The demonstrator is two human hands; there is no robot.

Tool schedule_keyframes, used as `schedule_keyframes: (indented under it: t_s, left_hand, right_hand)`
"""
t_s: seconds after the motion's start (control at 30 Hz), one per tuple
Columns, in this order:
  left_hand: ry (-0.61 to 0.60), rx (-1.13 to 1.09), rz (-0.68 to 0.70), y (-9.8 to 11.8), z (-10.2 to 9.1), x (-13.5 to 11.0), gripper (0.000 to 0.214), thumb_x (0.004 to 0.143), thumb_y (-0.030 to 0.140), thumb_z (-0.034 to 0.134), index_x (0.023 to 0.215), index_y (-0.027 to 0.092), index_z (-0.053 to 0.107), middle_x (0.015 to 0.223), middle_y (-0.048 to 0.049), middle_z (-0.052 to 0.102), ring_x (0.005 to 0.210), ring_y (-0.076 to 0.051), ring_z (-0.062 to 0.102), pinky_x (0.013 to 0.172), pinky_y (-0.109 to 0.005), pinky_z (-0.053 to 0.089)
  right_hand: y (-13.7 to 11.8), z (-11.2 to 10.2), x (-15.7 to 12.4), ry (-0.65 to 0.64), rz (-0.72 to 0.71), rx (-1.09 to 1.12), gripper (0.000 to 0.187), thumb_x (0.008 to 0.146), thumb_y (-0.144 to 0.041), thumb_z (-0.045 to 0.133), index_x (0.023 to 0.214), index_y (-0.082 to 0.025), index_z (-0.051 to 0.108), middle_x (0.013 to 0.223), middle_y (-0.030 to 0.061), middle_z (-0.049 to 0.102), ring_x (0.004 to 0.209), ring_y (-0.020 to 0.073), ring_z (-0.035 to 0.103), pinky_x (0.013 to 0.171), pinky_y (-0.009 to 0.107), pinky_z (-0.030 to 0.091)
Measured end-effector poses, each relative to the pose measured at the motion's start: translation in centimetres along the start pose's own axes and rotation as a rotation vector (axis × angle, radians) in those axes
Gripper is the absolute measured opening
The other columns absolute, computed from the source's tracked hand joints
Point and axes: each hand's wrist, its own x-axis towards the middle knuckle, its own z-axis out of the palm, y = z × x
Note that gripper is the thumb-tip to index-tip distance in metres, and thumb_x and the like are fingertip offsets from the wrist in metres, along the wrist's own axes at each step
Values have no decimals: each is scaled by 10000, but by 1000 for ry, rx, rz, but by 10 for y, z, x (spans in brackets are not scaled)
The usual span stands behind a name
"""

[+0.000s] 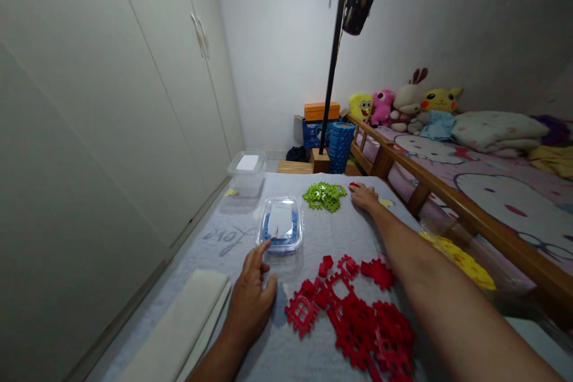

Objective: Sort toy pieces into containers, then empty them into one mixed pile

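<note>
tub (300, 228) beside left hand (251, 293) holds blue pieces (294, 224); bedside box (511, 280), yellow ones (465, 260)

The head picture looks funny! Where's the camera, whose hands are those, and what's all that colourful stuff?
There's no robot here. A person wears the camera on their head, so you see about what they see, looking down at their own bare hands. On the light grey cloth lie a pile of red, notched plastic pieces and a smaller pile of lime-green ones. The left hand holds nothing; its pointing finger is by a clear plastic box with blue pieces inside. The right hand stretches far forward, with a small red piece at its fingertips. Whether it's gripped is hard to tell.
</note>
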Motion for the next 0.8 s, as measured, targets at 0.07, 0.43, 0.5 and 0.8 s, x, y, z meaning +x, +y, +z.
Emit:
schedule_keyframes:
  t_s: [0.07, 0.43, 0.5, 0.8]
  left_hand:
    - [-2, 3, 0, 0, 0, 0, 646, 784, 213, 536, 1425, 263, 479, 1210, -70, 600, 899, -191, 640, 814, -347, 546]
    - [-26, -14, 33, 0, 1, 0, 669, 775, 163, 521, 1434, 257, 451, 1254, -64, 565, 912, -167, 617, 869, -336, 521]
    - [-33, -14, 36, 0, 1, 0, 667, 780, 163, 518, 1437, 251, 444, 1255, -65, 561, 924, -168, 614, 880, -338, 516]
    - [-30, -28, 29, 5, -1, 0, 673, 776, 158, 526, 1440, 241, 450, 1267, -72, 561, 925, -167, 616, 880, -334, 512]
  right_hand:
    - [1, 0, -7, 19, 75, 12, 450, 872, -288, 491, 1284, -277, 672, 1397, 130, 541, 1191, 359, 489, 1012, 578, 381]
    - [-5, -31, -91, -11, 66, 402, 407, 799, -257, 481, 1106, -227, 746, 1123, 95, 742, 1009, 253, 674, 904, 384, 524]
    - [-11, -38, -115, -45, 55, 545, 375, 789, -272, 507, 1067, -210, 751, 1149, 106, 736, 1020, 260, 680, 926, 402, 521]
    - [-44, -54, -209, -305, -228, 445, 355, 791, -403, 624, 1034, -187, 768, 1141, 108, 716, 1102, 305, 632, 1033, 456, 454]
